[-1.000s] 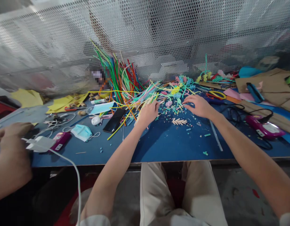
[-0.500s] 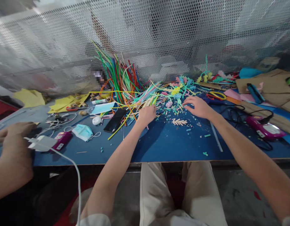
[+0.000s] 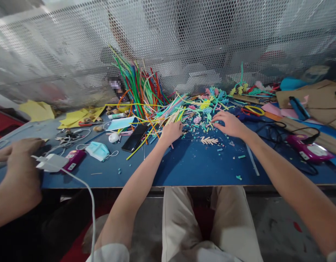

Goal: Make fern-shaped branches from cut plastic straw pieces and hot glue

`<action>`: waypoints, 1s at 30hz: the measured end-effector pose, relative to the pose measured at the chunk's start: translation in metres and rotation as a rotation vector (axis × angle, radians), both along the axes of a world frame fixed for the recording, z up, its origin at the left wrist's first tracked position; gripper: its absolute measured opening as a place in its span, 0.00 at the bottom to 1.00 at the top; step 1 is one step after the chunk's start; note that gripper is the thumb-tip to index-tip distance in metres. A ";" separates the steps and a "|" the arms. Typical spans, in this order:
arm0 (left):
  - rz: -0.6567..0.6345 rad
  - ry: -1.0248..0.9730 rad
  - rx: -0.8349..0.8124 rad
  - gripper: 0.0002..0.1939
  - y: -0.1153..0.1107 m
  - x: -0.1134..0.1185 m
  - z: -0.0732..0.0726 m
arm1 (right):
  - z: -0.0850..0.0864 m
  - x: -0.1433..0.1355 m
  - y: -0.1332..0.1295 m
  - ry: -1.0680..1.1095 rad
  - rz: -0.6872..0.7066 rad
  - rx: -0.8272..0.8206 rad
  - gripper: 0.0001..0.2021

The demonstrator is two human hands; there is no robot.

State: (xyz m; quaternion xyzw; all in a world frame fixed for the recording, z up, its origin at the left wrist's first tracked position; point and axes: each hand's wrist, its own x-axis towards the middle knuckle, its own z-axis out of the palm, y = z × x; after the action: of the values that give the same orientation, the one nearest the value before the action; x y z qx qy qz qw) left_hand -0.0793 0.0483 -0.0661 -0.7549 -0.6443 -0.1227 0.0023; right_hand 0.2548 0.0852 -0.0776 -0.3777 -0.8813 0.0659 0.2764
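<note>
My left hand [image 3: 171,133] is closed, its fingers curled down at the front of a heap of pastel pipe cleaners [image 3: 175,112]. What its fingertips hold, if anything, is hidden. My right hand [image 3: 225,123] has its fingers apart over small cut pipe cleaner bits [image 3: 203,127], with no held object visible. Between and in front of both hands lies a cream leaf-shaped piece of pipe cleaner [image 3: 209,141]; a thin line runs from it toward my left hand. Fluffy yellow, blue and pink pipe cleaner shapes [image 3: 205,104] are piled behind my right hand.
Long pipe cleaners [image 3: 142,89] lean against the perforated metal screen [image 3: 168,43]. A black phone [image 3: 134,138], face masks [image 3: 98,150] and another person's arm [image 3: 20,171] are leftward. Yellow-handled scissors [image 3: 254,110] and a purple device with a cable [image 3: 310,147] are rightward.
The view has shifted slightly, so everything sits a little to the right. Both of my hands stay in nearly the same place and pose.
</note>
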 end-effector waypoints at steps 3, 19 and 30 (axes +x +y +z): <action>-0.010 -0.004 -0.028 0.17 0.001 -0.001 -0.002 | -0.003 -0.001 0.001 -0.004 0.008 -0.010 0.15; 0.002 -0.010 -0.039 0.19 -0.003 0.001 0.004 | 0.006 -0.009 -0.008 0.121 -0.021 0.025 0.16; -0.268 0.041 0.146 0.20 -0.021 0.022 0.024 | 0.012 -0.048 -0.033 0.178 0.027 0.055 0.24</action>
State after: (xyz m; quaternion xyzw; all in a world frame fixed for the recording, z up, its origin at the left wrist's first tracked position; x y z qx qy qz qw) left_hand -0.0576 0.0273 -0.0426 -0.8344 -0.5268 -0.1527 0.0540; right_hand 0.2063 0.0521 -0.0660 -0.3510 -0.8597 0.0787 0.3628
